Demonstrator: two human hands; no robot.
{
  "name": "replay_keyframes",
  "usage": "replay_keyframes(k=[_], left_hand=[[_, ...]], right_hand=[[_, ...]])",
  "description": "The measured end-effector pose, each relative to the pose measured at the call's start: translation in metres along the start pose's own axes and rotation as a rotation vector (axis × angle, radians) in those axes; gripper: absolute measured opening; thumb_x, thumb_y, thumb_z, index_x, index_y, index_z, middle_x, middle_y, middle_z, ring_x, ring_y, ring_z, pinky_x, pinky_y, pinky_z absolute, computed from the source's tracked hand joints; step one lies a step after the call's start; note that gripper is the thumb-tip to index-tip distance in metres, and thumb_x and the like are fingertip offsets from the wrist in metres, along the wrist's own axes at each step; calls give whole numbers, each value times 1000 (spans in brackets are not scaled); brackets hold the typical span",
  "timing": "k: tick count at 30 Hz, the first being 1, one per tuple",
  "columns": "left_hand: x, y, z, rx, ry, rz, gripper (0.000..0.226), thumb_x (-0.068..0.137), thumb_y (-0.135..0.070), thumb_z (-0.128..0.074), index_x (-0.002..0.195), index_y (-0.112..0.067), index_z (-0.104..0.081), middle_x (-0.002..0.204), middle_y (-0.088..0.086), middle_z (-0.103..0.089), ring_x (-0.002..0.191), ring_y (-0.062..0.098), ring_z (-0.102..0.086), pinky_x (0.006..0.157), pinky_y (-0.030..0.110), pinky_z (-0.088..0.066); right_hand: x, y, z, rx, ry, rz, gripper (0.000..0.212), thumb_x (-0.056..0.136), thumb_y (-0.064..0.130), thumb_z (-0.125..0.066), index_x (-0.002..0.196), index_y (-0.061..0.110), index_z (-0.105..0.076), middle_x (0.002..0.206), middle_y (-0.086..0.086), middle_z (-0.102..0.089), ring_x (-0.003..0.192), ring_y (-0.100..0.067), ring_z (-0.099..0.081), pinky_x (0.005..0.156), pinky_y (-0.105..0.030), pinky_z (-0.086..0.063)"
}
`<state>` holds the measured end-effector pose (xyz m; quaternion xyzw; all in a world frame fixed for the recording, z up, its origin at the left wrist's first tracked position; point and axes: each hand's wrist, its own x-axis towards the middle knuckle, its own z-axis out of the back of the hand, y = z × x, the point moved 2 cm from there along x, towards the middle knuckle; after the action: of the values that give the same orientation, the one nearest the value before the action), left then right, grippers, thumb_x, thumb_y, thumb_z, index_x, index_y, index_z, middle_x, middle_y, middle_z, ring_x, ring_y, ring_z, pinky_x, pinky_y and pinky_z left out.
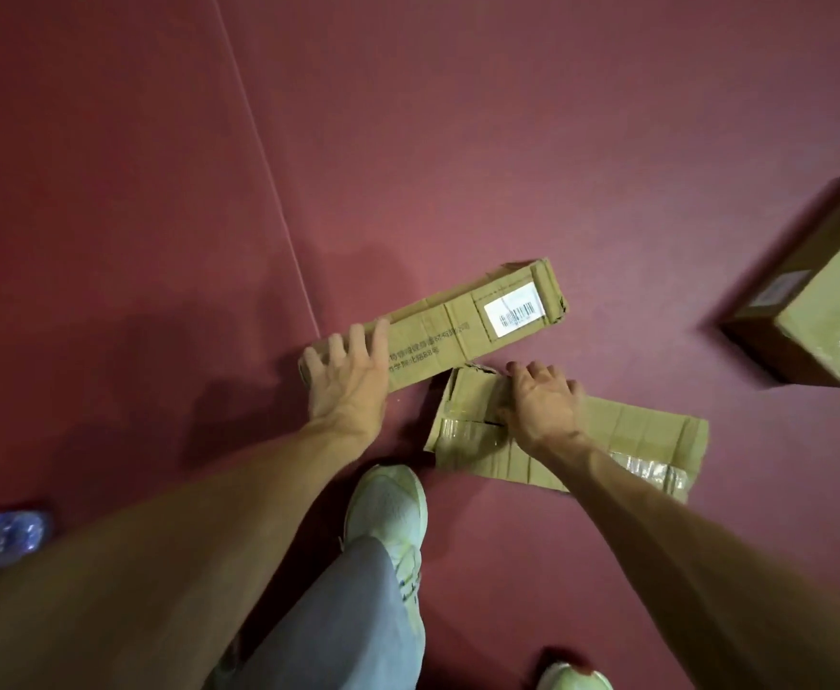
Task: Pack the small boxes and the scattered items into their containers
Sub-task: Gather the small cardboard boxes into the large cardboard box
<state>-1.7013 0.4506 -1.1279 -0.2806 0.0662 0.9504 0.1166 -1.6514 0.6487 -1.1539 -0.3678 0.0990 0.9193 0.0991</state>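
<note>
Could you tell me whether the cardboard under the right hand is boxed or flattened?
Flattened: the cardboard lies spread on the red floor, creased panels and taped flaps showing, under the right hand.

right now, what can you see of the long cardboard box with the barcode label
The long cardboard box is brown, narrow, creased and dented, with dark printed characters along its top and a white barcode label near its far end. It lies slanted on the red floor. The left hand, fingers spread, rests on its near end.
</note>
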Motion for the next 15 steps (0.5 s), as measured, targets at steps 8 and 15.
replay_keyframes(k=[8, 15], left_hand=[[-23, 13, 58, -339, 121, 140, 72, 70, -25, -78, 127, -17, -33, 124, 6, -48, 118, 29, -47, 94, 53, -41], [-83, 21, 167, -752, 70, 347, 85, 61, -25, -86, 129, -16, -37, 126, 8, -40, 120, 27, -46, 106, 45, -39]], right_hand=[[-63, -27, 48, 177, -155, -103, 27, 93, 23, -51, 119, 26, -57, 100, -2, -53, 106, -24, -47, 87, -36, -38], [-133, -34, 152, 523, -397, -51, 24, 85, 14, -56, 108, 20, -62, 85, -2, -54, 91, -31, -56, 69, -31, -40]])
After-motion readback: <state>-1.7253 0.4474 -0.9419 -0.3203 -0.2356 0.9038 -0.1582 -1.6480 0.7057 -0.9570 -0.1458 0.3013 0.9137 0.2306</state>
